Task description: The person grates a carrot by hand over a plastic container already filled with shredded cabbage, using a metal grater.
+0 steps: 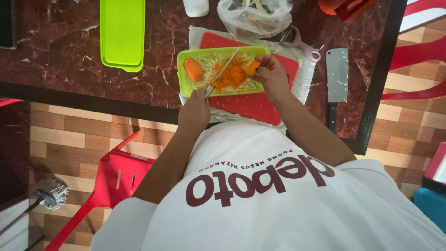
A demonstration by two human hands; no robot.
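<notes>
My left hand (195,109) grips the handle of a flat metal grater (222,72) that leans across a lime green tray (223,50). My right hand (271,74) holds a stub of carrot (253,66) against the grater's upper end. The tray holds shredded pale cabbage (200,82) with a heap of grated carrot (232,75) on it and a carrot chunk (193,69) at its left. The tray rests on a red cutting board (251,104) laid over a white cloth (304,76).
On the dark marble table (55,56) lie a lime green lid (122,32) at left, a cleaver (337,76) at right, a pink peeler (302,45) and a clear plastic bag (254,16). A red plastic chair (111,179) stands under me, a mop head (51,193) at lower left.
</notes>
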